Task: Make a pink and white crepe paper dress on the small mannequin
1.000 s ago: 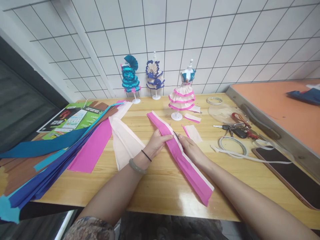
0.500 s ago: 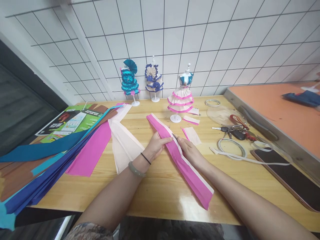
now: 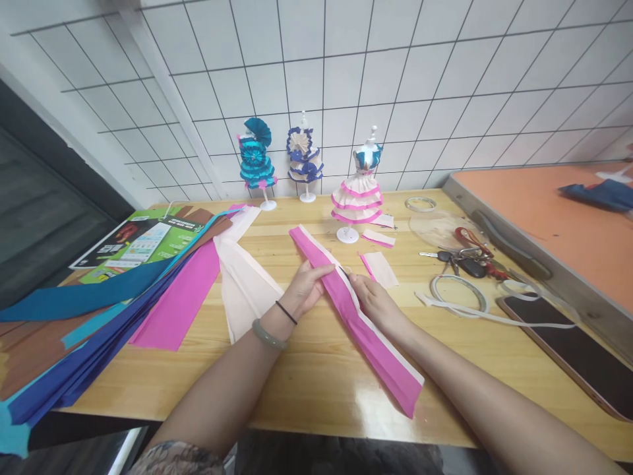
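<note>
A long pink paper strip (image 3: 363, 334) with a white band along its right edge runs slantwise above the table. My left hand (image 3: 309, 284) pinches its upper part, thumb on top and fingers beneath. Against the white edge, my right hand (image 3: 368, 293) is closed on a small, thin, dark-tipped tool (image 3: 345, 270); the palm and fingers hide most of it, so its kind does not show. Just beyond the strip stands a small white dress form (image 3: 368, 158) wearing a tiered white skirt with pink trim and a teal top.
Coloured paper strips (image 3: 113, 284) and white paper (image 3: 247, 277) lie on the left. Two more dressed forms (image 3: 254, 158) stand along the tiled wall. Paper scraps (image 3: 380, 267), keys (image 3: 469, 264), a tape roll (image 3: 457, 293) and a phone (image 3: 568, 356) are on the right.
My left hand has shifted slightly left along the strip, and the dark tool tip now shows a little farther up its white edge. The view tilted slightly at first.
</note>
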Action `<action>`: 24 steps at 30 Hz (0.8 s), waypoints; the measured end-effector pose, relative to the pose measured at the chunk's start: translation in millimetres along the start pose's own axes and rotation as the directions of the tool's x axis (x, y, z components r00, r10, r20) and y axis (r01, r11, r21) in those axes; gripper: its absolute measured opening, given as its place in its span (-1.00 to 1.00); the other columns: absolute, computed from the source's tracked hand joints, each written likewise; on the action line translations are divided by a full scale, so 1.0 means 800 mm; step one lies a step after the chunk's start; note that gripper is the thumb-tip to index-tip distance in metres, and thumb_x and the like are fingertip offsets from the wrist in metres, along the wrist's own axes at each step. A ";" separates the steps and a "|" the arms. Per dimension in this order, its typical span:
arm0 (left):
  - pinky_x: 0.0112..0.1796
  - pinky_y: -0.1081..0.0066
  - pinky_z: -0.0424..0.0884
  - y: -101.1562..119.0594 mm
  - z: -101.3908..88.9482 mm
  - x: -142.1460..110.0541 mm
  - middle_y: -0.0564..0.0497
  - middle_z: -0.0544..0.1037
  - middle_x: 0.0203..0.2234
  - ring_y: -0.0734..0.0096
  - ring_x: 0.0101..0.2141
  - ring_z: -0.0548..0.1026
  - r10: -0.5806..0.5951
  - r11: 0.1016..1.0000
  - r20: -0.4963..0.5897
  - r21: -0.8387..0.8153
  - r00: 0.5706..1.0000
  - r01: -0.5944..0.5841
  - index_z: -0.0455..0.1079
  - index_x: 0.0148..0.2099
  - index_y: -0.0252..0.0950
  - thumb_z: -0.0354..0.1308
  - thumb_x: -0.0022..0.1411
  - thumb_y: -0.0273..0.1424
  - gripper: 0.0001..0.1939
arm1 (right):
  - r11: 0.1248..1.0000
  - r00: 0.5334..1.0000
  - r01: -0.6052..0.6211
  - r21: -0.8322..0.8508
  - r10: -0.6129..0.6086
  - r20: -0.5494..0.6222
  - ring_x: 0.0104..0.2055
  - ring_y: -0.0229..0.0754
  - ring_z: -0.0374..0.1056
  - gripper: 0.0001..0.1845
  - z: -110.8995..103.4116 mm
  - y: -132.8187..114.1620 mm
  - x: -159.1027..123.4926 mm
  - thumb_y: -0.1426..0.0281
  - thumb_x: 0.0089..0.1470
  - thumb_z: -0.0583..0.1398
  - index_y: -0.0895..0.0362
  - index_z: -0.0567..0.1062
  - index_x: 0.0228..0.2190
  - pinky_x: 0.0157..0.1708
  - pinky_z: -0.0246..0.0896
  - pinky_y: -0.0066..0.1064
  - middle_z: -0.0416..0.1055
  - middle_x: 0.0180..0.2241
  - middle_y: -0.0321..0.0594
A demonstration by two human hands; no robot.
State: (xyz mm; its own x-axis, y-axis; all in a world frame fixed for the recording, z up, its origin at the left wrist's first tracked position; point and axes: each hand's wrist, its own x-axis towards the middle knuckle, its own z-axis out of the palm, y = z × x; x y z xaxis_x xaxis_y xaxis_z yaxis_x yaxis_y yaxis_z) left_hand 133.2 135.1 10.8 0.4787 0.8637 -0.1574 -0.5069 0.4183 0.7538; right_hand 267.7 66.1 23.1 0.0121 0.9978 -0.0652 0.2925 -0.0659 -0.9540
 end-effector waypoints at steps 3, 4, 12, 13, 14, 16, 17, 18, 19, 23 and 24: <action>-0.23 0.37 0.36 -0.001 -0.002 0.001 0.08 0.48 -0.46 0.50 -0.42 0.45 0.025 1.000 0.000 0.006 1.000 -0.025 0.32 -0.24 -0.34 0.33 -0.16 -0.55 -0.62 | 1.000 1.000 -0.019 -0.012 0.019 0.002 -0.47 -0.18 0.19 -0.50 0.001 0.001 0.000 -0.03 0.12 -0.08 0.11 0.31 -0.48 -0.38 0.13 -0.35 0.24 -0.59 -0.31; -0.23 0.37 0.36 -0.002 -0.002 0.002 0.07 0.49 -0.44 0.50 -0.42 0.45 0.035 0.999 0.001 0.011 0.999 -0.035 0.32 -0.22 -0.34 0.33 -0.16 -0.56 -0.60 | 1.000 1.000 -0.013 -0.011 0.013 -0.001 -0.45 -0.17 0.21 -0.50 0.001 0.002 -0.001 -0.03 0.13 -0.08 0.12 0.33 -0.46 -0.37 0.13 -0.35 0.27 -0.56 -0.29; -0.20 0.34 0.36 -0.008 -0.006 0.003 0.02 0.51 -0.37 0.43 -0.33 0.47 0.104 0.993 0.032 0.060 0.994 -0.105 0.33 -0.19 -0.34 0.33 -0.12 -0.51 -0.61 | 1.000 1.000 0.003 0.022 -0.003 -0.004 -0.22 -0.11 0.29 -0.50 -0.001 0.001 -0.002 0.03 0.15 -0.07 0.17 0.43 -0.32 -0.20 0.17 -0.31 0.42 -0.34 -0.19; -0.21 0.33 0.36 -0.008 -0.006 0.003 0.03 0.51 -0.38 0.43 -0.34 0.47 0.102 0.993 0.031 0.062 0.994 -0.104 0.33 -0.18 -0.33 0.33 -0.12 -0.51 -0.60 | 0.999 1.000 0.004 0.032 -0.004 -0.004 -0.23 -0.11 0.29 -0.51 -0.002 0.000 -0.002 0.04 0.15 -0.07 0.15 0.43 -0.34 -0.22 0.17 -0.31 0.42 -0.35 -0.20; -0.21 0.33 0.36 -0.008 -0.006 0.003 0.04 0.51 -0.39 0.43 -0.35 0.47 0.096 0.993 0.027 0.065 0.995 -0.097 0.32 -0.16 -0.32 0.34 -0.13 -0.51 -0.58 | 0.999 1.000 0.004 0.044 -0.004 -0.008 -0.26 -0.11 0.30 -0.52 -0.002 -0.002 -0.003 0.03 0.15 -0.06 0.14 0.43 -0.37 -0.26 0.18 -0.31 0.42 -0.39 -0.21; -0.22 0.33 0.35 -0.010 -0.006 0.003 0.06 0.50 -0.41 0.44 -0.37 0.46 0.081 0.994 0.025 0.078 0.996 -0.083 0.32 -0.14 -0.31 0.34 -0.13 -0.51 -0.55 | 0.998 1.000 -0.017 0.067 0.017 -0.012 -0.41 -0.15 0.26 -0.54 -0.001 -0.005 -0.004 0.02 0.13 -0.05 0.10 0.39 -0.47 -0.37 0.18 -0.33 0.36 -0.51 -0.26; -0.23 0.34 0.35 -0.010 -0.006 0.003 0.07 0.49 -0.42 0.46 -0.38 0.45 0.076 0.993 0.028 0.085 0.997 -0.078 0.32 -0.15 -0.31 0.34 -0.14 -0.51 -0.56 | 0.996 0.999 -0.046 0.079 0.047 -0.010 -0.51 -0.18 0.20 -0.54 0.000 -0.006 -0.004 0.01 0.12 -0.05 0.08 0.34 -0.53 -0.45 0.14 -0.34 0.28 -0.60 -0.30; -0.23 0.35 0.34 -0.011 -0.006 0.003 0.07 0.49 -0.43 0.47 -0.39 0.45 0.073 0.993 0.034 0.093 0.997 -0.076 0.32 -0.16 -0.31 0.34 -0.13 -0.52 -0.57 | 0.992 0.996 -0.088 0.093 0.088 -0.002 -0.60 -0.22 0.11 -0.54 0.001 -0.007 -0.005 -0.01 0.12 -0.05 0.06 0.28 -0.57 -0.53 0.09 -0.36 0.19 -0.66 -0.34; -0.24 0.36 0.34 -0.012 -0.005 0.002 0.07 0.48 -0.43 0.48 -0.39 0.44 0.072 0.992 0.041 0.101 0.997 -0.076 0.33 -0.17 -0.31 0.34 -0.13 -0.52 -0.58 | 0.986 0.991 -0.130 0.106 0.130 0.007 -0.66 -0.26 0.01 -0.53 0.001 -0.007 -0.005 -0.02 0.11 -0.06 0.05 0.22 -0.59 -0.60 0.01 -0.37 0.09 -0.71 -0.39; -0.23 0.36 0.33 -0.014 -0.002 0.000 0.07 0.47 -0.41 0.47 -0.36 0.44 0.075 0.990 0.056 0.115 0.996 -0.081 0.32 -0.16 -0.32 0.34 -0.12 -0.52 -0.58 | 0.977 0.986 -0.167 0.132 0.164 0.031 -0.71 -0.30 -0.14 -0.54 0.003 -0.007 -0.006 -0.01 0.13 -0.09 0.03 0.14 -0.60 -0.69 -0.21 -0.42 -0.07 -0.74 -0.44; -0.23 0.36 0.33 -0.014 -0.002 0.000 0.07 0.47 -0.41 0.46 -0.36 0.44 0.077 0.990 0.054 0.116 0.996 -0.083 0.32 -0.16 -0.32 0.34 -0.13 -0.52 -0.58 | 0.981 0.989 -0.144 0.130 0.141 0.032 -0.71 -0.30 -0.13 -0.55 0.003 -0.006 -0.006 0.00 0.13 -0.08 0.04 0.15 -0.60 -0.68 -0.20 -0.42 -0.06 -0.73 -0.43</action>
State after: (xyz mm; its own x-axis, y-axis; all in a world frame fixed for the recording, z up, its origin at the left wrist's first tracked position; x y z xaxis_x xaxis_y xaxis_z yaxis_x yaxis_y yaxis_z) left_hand 137.5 130.6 1.8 0.4766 0.8768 -0.0640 -0.4580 0.3098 0.8333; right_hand 263.9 61.6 27.6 0.0227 0.9778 -0.2084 0.1607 -0.2093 -0.9646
